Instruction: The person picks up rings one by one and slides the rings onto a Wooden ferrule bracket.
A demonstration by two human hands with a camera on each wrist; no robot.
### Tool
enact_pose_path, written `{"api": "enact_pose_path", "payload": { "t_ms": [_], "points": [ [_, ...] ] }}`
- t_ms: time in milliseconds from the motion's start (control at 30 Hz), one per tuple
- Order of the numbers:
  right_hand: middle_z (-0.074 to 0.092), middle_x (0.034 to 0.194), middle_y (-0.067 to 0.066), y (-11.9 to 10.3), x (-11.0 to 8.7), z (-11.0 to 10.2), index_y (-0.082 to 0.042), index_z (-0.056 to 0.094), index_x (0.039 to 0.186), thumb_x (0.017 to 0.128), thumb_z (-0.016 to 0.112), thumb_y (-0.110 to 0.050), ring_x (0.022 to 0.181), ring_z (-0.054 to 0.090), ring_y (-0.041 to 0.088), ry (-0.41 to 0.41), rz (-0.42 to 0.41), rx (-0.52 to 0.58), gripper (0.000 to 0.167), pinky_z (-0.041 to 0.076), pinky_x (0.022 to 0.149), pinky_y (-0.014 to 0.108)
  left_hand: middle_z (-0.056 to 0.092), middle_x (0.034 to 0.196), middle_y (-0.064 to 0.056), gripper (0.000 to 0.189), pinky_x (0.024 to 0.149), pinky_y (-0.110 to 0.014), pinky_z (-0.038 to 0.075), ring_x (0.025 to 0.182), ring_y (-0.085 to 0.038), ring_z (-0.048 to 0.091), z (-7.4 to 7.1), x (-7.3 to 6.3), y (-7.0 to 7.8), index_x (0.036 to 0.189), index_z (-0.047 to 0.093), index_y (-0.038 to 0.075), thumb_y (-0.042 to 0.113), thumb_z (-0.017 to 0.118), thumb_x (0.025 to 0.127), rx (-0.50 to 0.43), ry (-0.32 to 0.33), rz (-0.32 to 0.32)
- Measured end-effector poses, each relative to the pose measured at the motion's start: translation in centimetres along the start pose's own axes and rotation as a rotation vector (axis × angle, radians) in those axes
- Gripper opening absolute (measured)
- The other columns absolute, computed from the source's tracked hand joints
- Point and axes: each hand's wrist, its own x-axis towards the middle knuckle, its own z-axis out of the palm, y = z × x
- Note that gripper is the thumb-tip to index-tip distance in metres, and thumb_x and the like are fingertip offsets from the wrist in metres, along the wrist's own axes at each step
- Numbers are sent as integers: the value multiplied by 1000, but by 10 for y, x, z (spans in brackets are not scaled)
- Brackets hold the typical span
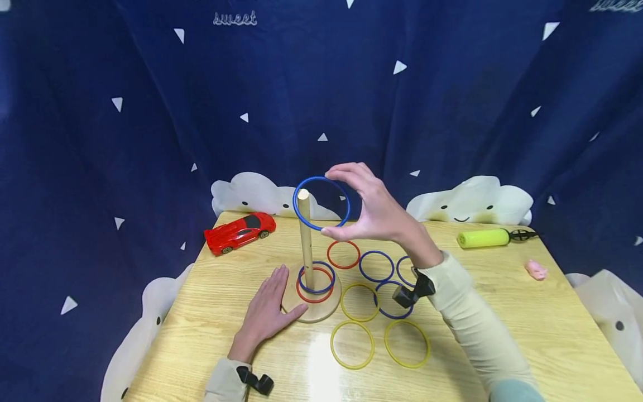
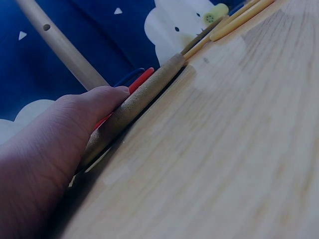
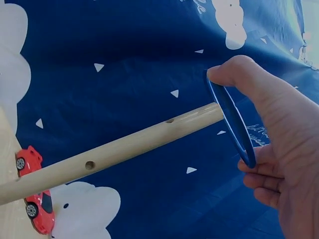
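Note:
My right hand [image 1: 374, 209] pinches a blue ring [image 1: 315, 228] between the thumb and fingers, up at the top of a wooden peg [image 1: 307, 245]. In the right wrist view the held ring [image 3: 239, 132] is tilted, right at the peg's tip. My left hand [image 1: 266, 312] rests against the left side of the round wooden base [image 1: 321, 314], fingers extended and thumb over its near rim. Around the foot of the peg lie a red ring [image 1: 313, 302] and another blue ring [image 1: 334, 273].
Right of the base lie a red ring [image 1: 344, 268], several blue rings [image 1: 376, 252] and several yellow rings [image 1: 352, 368]. A red toy car [image 1: 240, 231] stands at the back left. Toward the right are a yellow-green hand pump [image 1: 484, 238] and a small pink toy [image 1: 536, 269].

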Motion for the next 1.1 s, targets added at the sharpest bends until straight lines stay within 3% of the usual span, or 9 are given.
{"api": "enact_pose_path", "payload": {
  "t_ms": [300,500,833,1100],
  "points": [
    [62,133,12,3,-3,12,2,64,132,60,97,-39,124,53,26,-63,27,4,89,46,106,42,24,173,-7,109,127,-51,25,160,-26,20,2,0,-1,167,24,8,81,54,90,11,21,17],
    [62,134,12,7,-14,23,2,63,133,62,97,-40,124,53,25,-111,61,-1,89,46,106,42,20,174,-4,111,129,-48,22,161,-21,15,2,1,-1,168,21,11,83,52,90,14,-6,-1],
    [64,133,11,24,-57,64,1,64,132,63,95,-46,125,55,26,-203,159,-21,89,46,109,45,17,175,-2,109,130,-47,19,162,-19,12,0,2,-2,168,19,12,82,50,91,16,-32,-8],
    [62,135,8,38,-101,105,-2,65,132,65,93,-53,130,54,24,-278,303,-29,89,47,110,46,19,174,-3,109,129,-47,20,161,-22,15,-1,2,-1,168,21,10,81,52,91,7,-18,3]
  ]
}}
